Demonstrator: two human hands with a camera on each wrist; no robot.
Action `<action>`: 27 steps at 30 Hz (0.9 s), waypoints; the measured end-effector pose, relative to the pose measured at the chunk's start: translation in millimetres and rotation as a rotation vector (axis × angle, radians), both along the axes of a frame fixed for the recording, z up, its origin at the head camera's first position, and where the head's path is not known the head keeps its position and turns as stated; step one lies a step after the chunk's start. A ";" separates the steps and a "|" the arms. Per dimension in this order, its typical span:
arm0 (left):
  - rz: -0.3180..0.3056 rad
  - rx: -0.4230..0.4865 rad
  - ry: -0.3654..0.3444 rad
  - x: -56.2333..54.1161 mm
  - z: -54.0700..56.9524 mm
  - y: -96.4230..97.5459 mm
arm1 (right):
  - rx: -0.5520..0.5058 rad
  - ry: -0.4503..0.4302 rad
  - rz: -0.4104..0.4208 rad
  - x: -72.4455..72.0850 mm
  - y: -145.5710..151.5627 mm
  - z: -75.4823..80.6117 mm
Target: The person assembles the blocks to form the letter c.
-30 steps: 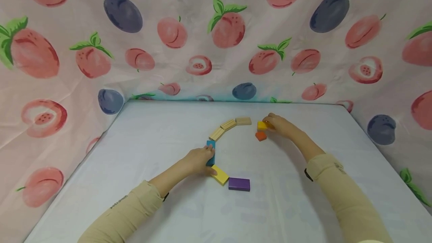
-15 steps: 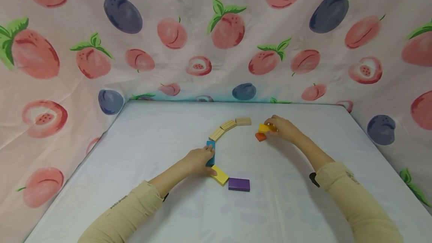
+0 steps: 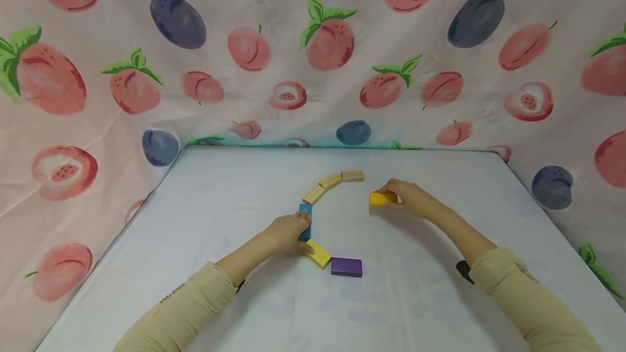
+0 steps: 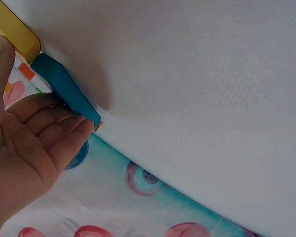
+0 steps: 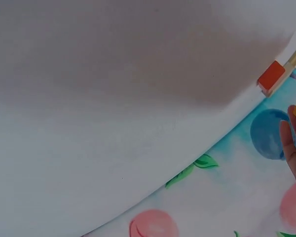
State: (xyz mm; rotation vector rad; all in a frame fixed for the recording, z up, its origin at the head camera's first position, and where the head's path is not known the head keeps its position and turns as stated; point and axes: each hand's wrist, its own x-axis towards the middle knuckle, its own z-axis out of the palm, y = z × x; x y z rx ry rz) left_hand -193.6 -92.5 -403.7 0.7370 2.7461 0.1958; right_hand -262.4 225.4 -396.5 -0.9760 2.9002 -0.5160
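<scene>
My left hand (image 3: 288, 232) lies along the row of blocks at the middle of the table. Its nearly straight fingers touch the side of the blue block (image 4: 64, 86), and the thumb reaches the flat yellow block (image 4: 17, 32). To the right, my right hand (image 3: 413, 199) pinches a deeper-yellow block (image 3: 383, 199) between thumb and fingers. That held block also shows at the right wrist view's edge, above the fingers. An orange-red block (image 5: 272, 75) stands on the table; in the head view the held block hides it.
Several plain wooden blocks (image 3: 331, 180) curve away from the blue block's far end. A purple block (image 3: 346, 266) meets the yellow one at the near end. White cloth (image 3: 235, 189) covers the table, and a fruit-print curtain (image 3: 283, 48) rises behind it.
My right hand has drawn the deeper-yellow block toward me, from behind the orange-red block to in front of it in the head view. The left hand has stayed put.
</scene>
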 end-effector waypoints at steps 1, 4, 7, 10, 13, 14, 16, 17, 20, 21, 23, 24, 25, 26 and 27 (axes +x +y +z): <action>0.000 0.001 0.000 0.0 0.1 0.1 | 0.005 0.002 0.008 2.0 0.1 0.4; 0.000 0.003 0.001 0.1 0.7 0.4 | 0.015 0.013 0.038 8.0 1.1 1.0; -0.001 0.003 0.004 0.1 0.9 0.6 | 0.026 0.029 0.077 14.0 2.9 0.8; 0.001 0.003 0.002 0.4 0.6 0.8 | 0.025 0.035 0.116 20.5 4.4 -0.1; 0.004 0.005 -0.001 0.9 0.5 0.6 | 0.015 0.060 0.154 27.7 3.9 -1.1; 0.004 0.007 -0.002 1.2 0.7 0.5 | 0.012 0.070 0.169 29.9 3.5 -1.8; 0.003 0.008 -0.002 1.4 0.8 0.3 | 0.009 0.086 0.190 35.0 2.2 -2.4; 0.003 0.007 -0.002 1.3 0.8 0.2 | 0.008 0.091 0.201 37.2 1.5 -2.8; 0.003 0.001 -0.007 1.0 0.8 0.4 | 0.018 0.094 0.228 43.9 -0.4 -3.5; 0.004 -0.002 -0.008 0.7 0.7 0.5 | 0.021 0.091 0.234 46.1 -1.1 -3.6; 0.004 -0.005 -0.009 0.4 0.6 0.7 | 0.030 0.093 0.252 49.7 -2.2 -4.5; 0.004 -0.006 -0.009 0.3 0.7 0.8 | 0.036 0.097 0.260 51.5 -2.7 -5.1; 0.004 -0.007 -0.008 0.3 1.0 0.9 | 0.040 0.097 0.265 53.1 -3.2 -5.8; 0.004 -0.006 -0.005 0.3 1.0 0.9 | 0.043 0.102 0.275 54.7 -3.4 -6.6; 0.003 -0.006 -0.005 0.4 1.2 1.1 | 0.045 0.108 0.283 56.3 -3.4 -7.5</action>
